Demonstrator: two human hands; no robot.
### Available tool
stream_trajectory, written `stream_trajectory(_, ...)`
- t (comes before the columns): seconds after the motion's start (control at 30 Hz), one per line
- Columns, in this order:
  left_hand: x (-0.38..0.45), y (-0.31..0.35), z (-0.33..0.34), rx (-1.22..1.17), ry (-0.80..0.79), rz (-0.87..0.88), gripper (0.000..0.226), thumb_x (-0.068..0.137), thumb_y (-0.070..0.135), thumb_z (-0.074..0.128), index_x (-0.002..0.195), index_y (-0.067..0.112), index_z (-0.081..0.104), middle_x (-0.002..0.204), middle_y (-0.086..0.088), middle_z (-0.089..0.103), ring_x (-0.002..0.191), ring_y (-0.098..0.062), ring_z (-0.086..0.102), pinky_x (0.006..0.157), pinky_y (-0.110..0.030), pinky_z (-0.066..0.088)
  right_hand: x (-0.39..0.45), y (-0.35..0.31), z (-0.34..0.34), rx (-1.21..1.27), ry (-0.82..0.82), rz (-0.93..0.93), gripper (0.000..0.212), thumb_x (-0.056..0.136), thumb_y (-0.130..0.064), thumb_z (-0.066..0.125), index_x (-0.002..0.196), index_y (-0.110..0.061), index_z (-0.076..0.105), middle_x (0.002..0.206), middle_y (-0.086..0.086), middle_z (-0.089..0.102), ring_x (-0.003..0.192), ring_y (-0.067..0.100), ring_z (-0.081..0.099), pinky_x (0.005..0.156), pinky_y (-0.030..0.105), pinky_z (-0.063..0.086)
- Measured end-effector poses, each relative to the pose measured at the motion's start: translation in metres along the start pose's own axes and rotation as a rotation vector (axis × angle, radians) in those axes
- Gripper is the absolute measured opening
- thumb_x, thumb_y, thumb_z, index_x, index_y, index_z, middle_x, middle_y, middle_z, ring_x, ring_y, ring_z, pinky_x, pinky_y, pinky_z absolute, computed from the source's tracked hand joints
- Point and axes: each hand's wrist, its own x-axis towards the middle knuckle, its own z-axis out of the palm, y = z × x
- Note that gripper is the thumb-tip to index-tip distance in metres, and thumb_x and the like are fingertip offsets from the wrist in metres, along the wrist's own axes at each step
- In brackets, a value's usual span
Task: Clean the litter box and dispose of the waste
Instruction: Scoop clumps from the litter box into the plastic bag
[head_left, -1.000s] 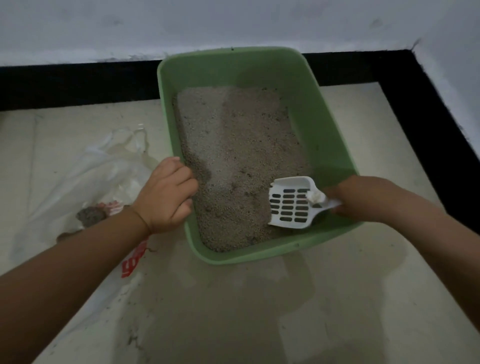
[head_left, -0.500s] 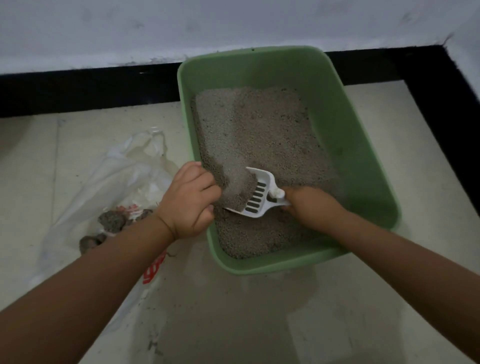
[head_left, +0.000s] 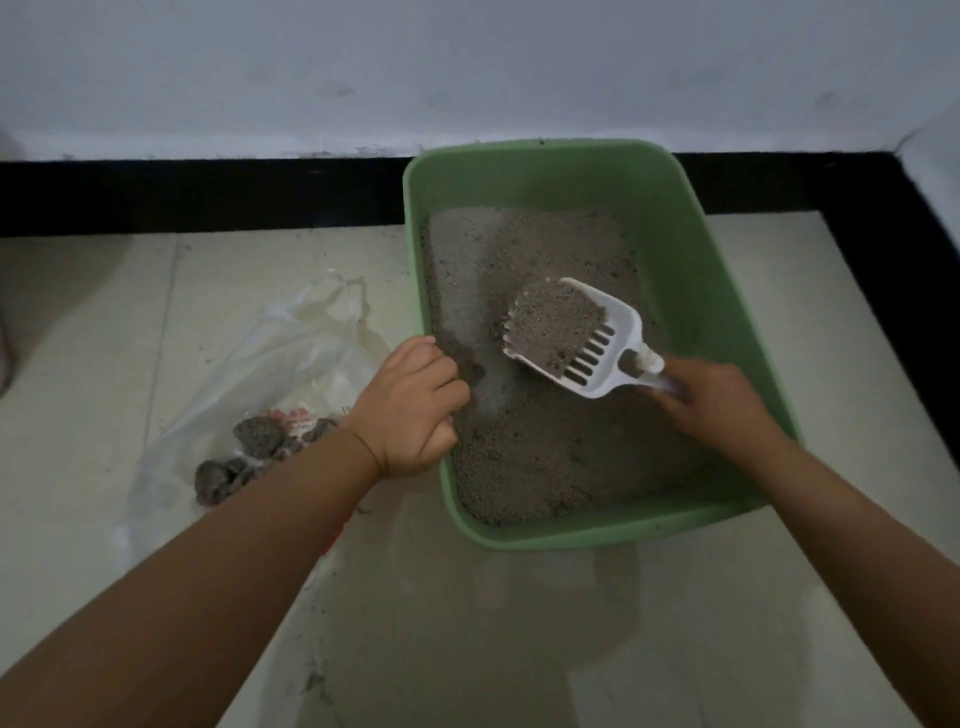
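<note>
1. The green rectangular plastic litter box (head_left: 691, 249) sits on the pale tiled floor (head_left: 467, 623) against the black skirting at the foot of the wall; every place below is given relative to this box.
2. Inside the box lies grey granular litter (head_left: 545, 457), loose and pourable by the look of it, so it would sift through slots while clumps stay behind.
3. The white slotted plastic scoop (head_left: 587, 358) is held above the litter near the middle of the box, its blade piled with grey litter. It looks stiff and light; the load seems the heavier part, so a hold far back on the handle calls for a level wrist.
4. The right hand (head_left: 711, 410) reaches in over the near right part of the box; its grip is wrapped round the scoop's handle end, which is slightly blurred.
5. The left hand (head_left: 410, 410) sits on the box's left rim, fingers curled over the edge in a clasping grip, apparently steadying the box. The rim looks rigid and smooth, a fair place to hold.
6. Both forearms stretch forward from the bottom corners of the view.
7. Left of the box, a thin clear plastic bag (head_left: 280, 364) lies on the floor, limp and crumpled, holding dark grey waste clumps (head_left: 244, 452); its mouth would likely need holding open.
</note>
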Motion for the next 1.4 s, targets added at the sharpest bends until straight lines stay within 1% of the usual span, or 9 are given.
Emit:
stream_trajectory(0.1,0.000,0.000,-0.001,0.012,0.000,-0.009,0.028,0.063,0.021,0.034,0.056,0.003,0.054,0.056,-0.013,0.049,0.068,-0.023,0.029,0.089,-0.036,0.031,0.001,0.016,-0.019,-0.136,0.007,-0.084,0.026,0.085,-0.007,0.059,0.109,-0.007,0.068,0.104,0.019,0.071,0.096,0.035,0.066,0.079,0.035,0.047)
stream_trajectory(0.27,-0.002,-0.001,0.001,0.024,-0.013,-0.009,0.032,0.067,0.021,0.033,0.059,0.000,0.055,0.059,-0.015,0.050,0.070,-0.024,0.031,0.089,-0.037,0.030,0.001,0.042,-0.044,-0.449,0.022,-0.374,0.011,0.060,-0.011,0.059,0.058,-0.010,0.070,0.046,0.012,0.063,0.041,0.028,0.063,0.048,0.028,0.044)
stream_trajectory(0.33,-0.001,0.000,0.000,0.024,-0.012,-0.005,0.032,0.068,0.021,0.033,0.059,-0.001,0.055,0.059,-0.015,0.050,0.070,-0.024,0.031,0.089,-0.037,0.030,0.003,0.046,-0.054,-0.551,-0.048,-0.337,0.007,0.063,-0.002,0.065,0.065,-0.008,0.069,0.056,0.014,0.065,0.056,0.030,0.065,0.060,0.029,0.035)
stream_trajectory(0.43,0.000,0.000,-0.001,0.028,-0.010,0.000,0.033,0.068,0.021,0.033,0.059,-0.001,0.055,0.060,-0.015,0.050,0.071,-0.025,0.031,0.090,-0.038,0.030,0.004,0.046,-0.058,-0.808,-0.333,-0.204,0.022,0.085,-0.018,0.052,0.103,-0.017,0.064,0.106,0.002,0.066,0.104,0.022,0.057,0.084,0.028,0.035)
stream_trajectory(0.5,0.000,0.000,-0.001,0.026,-0.010,0.000,0.032,0.068,0.022,0.033,0.059,-0.001,0.055,0.060,-0.015,0.050,0.071,-0.025,0.031,0.089,-0.037,0.030,0.004,0.038,-0.054,-0.901,-0.424,-0.203,0.028,0.088,-0.023,0.048,0.113,-0.024,0.059,0.115,-0.004,0.063,0.110,0.016,0.054,0.091,0.026,0.036)
stream_trajectory(0.63,0.000,0.002,-0.001,0.041,-0.009,0.003,0.031,0.068,0.021,0.033,0.059,0.000,0.054,0.059,-0.015,0.049,0.070,-0.025,0.031,0.089,-0.037,0.030,0.003,0.028,-0.036,-0.786,-0.434,-0.287,0.035,0.089,-0.013,0.046,0.121,-0.023,0.056,0.114,0.003,0.065,0.109,0.021,0.058,0.089,0.027,0.042)
stream_trajectory(0.9,-0.001,0.001,0.000,0.044,-0.019,0.001,0.032,0.067,0.020,0.033,0.059,-0.001,0.055,0.059,-0.014,0.049,0.070,-0.024,0.031,0.090,-0.037,0.030,-0.009,0.004,0.026,-0.230,-0.503,-0.326,0.024,0.086,-0.003,0.051,0.104,-0.004,0.067,0.103,0.019,0.068,0.095,0.030,0.062,0.082,0.033,0.044)
stream_trajectory(1.1,0.000,0.002,-0.001,0.011,-0.027,0.003,0.029,0.065,0.020,0.033,0.058,0.000,0.053,0.058,-0.013,0.048,0.069,-0.024,0.030,0.087,-0.036,0.030,-0.010,0.000,0.032,-0.114,-0.530,-0.257,0.025,0.089,-0.006,0.051,0.110,-0.001,0.064,0.109,0.019,0.066,0.101,0.029,0.059,0.083,0.031,0.038)
stream_trajectory(1.4,-0.001,0.002,0.000,0.030,-0.019,-0.011,0.025,0.065,0.020,0.033,0.058,0.004,0.051,0.058,-0.013,0.046,0.068,-0.023,0.029,0.088,-0.036,0.030,-0.013,0.014,0.004,0.113,-0.252,0.001,0.021,0.087,-0.004,0.057,0.105,0.004,0.065,0.093,0.022,0.067,0.078,0.015,0.050,0.053,0.019,0.029)
